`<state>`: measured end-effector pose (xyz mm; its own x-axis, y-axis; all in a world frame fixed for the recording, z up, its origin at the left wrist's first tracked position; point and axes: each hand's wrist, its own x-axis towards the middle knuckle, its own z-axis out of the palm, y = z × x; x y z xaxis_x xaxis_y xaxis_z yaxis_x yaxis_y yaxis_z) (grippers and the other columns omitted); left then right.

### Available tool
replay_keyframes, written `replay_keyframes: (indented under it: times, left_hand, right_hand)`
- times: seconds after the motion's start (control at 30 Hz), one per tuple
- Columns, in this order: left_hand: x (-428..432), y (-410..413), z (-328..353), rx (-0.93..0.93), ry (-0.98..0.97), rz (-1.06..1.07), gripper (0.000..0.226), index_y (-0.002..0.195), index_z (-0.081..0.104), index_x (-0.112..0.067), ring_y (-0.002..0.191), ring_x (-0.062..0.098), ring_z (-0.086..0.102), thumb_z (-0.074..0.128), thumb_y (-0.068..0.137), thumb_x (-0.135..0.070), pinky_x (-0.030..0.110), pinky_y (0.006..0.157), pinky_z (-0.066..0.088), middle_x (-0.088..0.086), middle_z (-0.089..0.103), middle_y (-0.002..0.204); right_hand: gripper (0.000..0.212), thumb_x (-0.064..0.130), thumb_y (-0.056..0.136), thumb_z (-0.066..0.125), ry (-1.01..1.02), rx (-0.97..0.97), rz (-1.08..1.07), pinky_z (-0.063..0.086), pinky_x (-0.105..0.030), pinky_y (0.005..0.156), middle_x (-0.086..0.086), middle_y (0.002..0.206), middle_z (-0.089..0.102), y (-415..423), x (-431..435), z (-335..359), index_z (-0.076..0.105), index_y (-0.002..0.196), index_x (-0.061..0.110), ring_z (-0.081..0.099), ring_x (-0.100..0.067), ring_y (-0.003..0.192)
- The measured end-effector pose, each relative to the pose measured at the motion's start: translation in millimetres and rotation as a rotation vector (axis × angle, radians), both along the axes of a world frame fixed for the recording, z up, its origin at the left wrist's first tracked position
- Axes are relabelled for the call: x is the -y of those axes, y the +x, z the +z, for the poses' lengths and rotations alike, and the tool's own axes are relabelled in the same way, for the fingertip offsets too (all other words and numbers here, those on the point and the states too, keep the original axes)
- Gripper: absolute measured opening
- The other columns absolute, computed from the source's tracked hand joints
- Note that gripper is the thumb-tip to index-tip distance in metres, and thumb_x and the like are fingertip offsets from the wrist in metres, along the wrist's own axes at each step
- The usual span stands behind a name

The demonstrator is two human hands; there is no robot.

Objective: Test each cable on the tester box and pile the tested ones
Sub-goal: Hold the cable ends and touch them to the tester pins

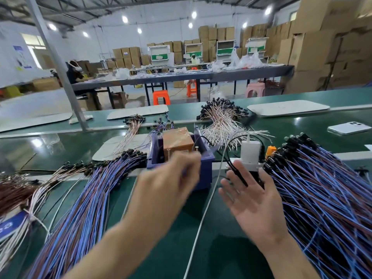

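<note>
As a guess the job is about midway: one fan of blue-and-brown cables (84, 198) lies along the bench's (221, 248) near left edge and another heap (322, 188) lies at its right edge, though I cannot tell which is the tested pile. The left hand (171, 178), blurred, is at the tester box (177, 140) mid-bench and its grip cannot be made out. The right hand (253, 200) hovers beside it, palm up and fingers spread, holding nothing. The only writing, on a blue label (8, 226) at the left edge, is too blurred to read.
</note>
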<state>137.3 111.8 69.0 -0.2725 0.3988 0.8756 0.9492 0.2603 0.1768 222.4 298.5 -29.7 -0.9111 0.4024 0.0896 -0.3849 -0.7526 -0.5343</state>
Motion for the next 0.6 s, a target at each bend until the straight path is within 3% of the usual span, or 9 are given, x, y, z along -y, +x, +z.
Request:
replay_keyframes:
  times: [0.1, 0.17, 0.23, 0.3, 0.33, 0.4, 0.5, 0.57, 0.6]
  left_hand:
    - [-13.5, 12.8, -57.4, -0.076, -0.283, -0.076, 0.016, 0.091, 0.068, -0.016, 0.058, 0.006, 0.058, 0.056, 0.100, -0.021, 0.030, 0.045, 0.047, -0.009, 0.062, 0.070]
    - [-17.0, 7.0, -77.4, -0.116, -0.462, -0.034, 0.004, 0.090, 0.065, -0.021, 0.054, 0.010, 0.057, 0.069, 0.092, -0.019, 0.033, 0.041, 0.043, -0.008, 0.057, 0.070]
    - [-17.6, 6.7, -93.0, -0.119, -0.595, 0.011, 0.011, 0.091, 0.064, -0.025, 0.049, 0.011, 0.053, 0.074, 0.088, -0.022, 0.033, 0.038, 0.040, -0.009, 0.056, 0.069]
    - [-16.0, 2.4, -99.2, -0.109, -0.624, -0.013, 0.004, 0.092, 0.066, -0.028, 0.046, 0.011, 0.051, 0.064, 0.095, -0.029, 0.031, 0.036, 0.040, -0.010, 0.057, 0.067]
    - [-12.8, 0.0, -97.3, -0.100, -0.625, -0.032, 0.012, 0.091, 0.067, -0.029, 0.046, 0.010, 0.052, 0.057, 0.098, -0.032, 0.029, 0.037, 0.040, -0.010, 0.059, 0.067]
    - [-3.5, -10.1, -94.2, -0.148, -0.667, -0.027, 0.024, 0.090, 0.070, -0.030, 0.051, 0.009, 0.056, 0.048, 0.099, -0.036, 0.025, 0.043, 0.044, -0.012, 0.061, 0.068]
    - [25.9, -28.9, -78.8, -0.235, -0.690, 0.069, 0.023, 0.094, 0.071, -0.028, 0.069, 0.015, 0.061, 0.048, 0.097, -0.032, 0.029, 0.067, 0.047, -0.011, 0.060, 0.078]
    - [47.2, -44.7, -68.4, -0.258, -0.625, 0.196, 0.017, 0.098, 0.072, -0.024, 0.087, 0.025, 0.058, 0.069, 0.082, -0.019, 0.036, 0.082, 0.040, -0.003, 0.061, 0.090]
    - [55.5, -49.8, -63.6, -0.220, -0.549, 0.280, 0.034, 0.101, 0.074, -0.022, 0.095, 0.029, 0.053, 0.081, 0.069, -0.011, 0.039, 0.086, 0.036, 0.002, 0.060, 0.097]
  right_hand:
    - [0.050, 0.054, 0.094, 0.056, -0.071, -0.045, -0.016, 0.057, -0.043, 0.092, -0.007, 0.106, 0.073, 4.1, -0.3, 0.8, 0.072, 0.124, 0.017, 0.071, -0.026, 0.098]
    - [0.044, 0.051, 0.093, 0.057, -0.122, -0.039, -0.058, 0.060, -0.038, 0.081, -0.001, 0.088, 0.070, 5.4, -1.3, 2.6, 0.076, 0.112, 0.017, 0.069, -0.018, 0.079]
    - [0.031, 0.044, 0.092, 0.059, -0.158, -0.028, -0.098, 0.051, -0.023, 0.053, 0.007, 0.060, 0.045, 4.8, -4.5, 4.1, 0.074, 0.091, 0.018, 0.041, -0.008, 0.050]
    - [0.023, 0.039, 0.090, 0.059, -0.114, 0.022, -0.151, 0.029, -0.018, 0.033, 0.007, 0.050, 0.021, 4.4, -7.4, 5.2, 0.063, 0.077, 0.021, 0.012, -0.008, 0.043]
    - [0.023, 0.039, 0.090, 0.059, -0.087, 0.056, -0.179, 0.022, -0.019, 0.030, 0.006, 0.050, 0.014, 5.5, -8.9, 4.8, 0.059, 0.074, 0.022, 0.006, -0.009, 0.043]
    - [0.025, 0.041, 0.090, 0.058, -0.067, 0.109, -0.226, 0.015, -0.022, 0.030, 0.006, 0.052, 0.008, 9.1, -13.5, 3.9, 0.058, 0.072, 0.023, 0.002, -0.010, 0.043]
    - [0.030, 0.046, 0.089, 0.058, -0.068, 0.159, -0.253, 0.011, -0.023, 0.031, 0.007, 0.049, 0.011, 13.5, -21.3, 2.3, 0.062, 0.071, 0.023, 0.002, -0.010, 0.044]
    - [0.031, 0.047, 0.090, 0.059, -0.033, 0.191, -0.214, 0.011, -0.021, 0.032, 0.008, 0.046, 0.016, 13.2, -16.9, 1.9, 0.065, 0.073, 0.022, 0.003, -0.009, 0.042]
    - [0.029, 0.047, 0.089, 0.060, 0.009, 0.216, -0.183, 0.011, -0.019, 0.032, 0.008, 0.046, 0.017, 12.0, -12.4, 1.1, 0.066, 0.075, 0.021, 0.005, -0.008, 0.041]
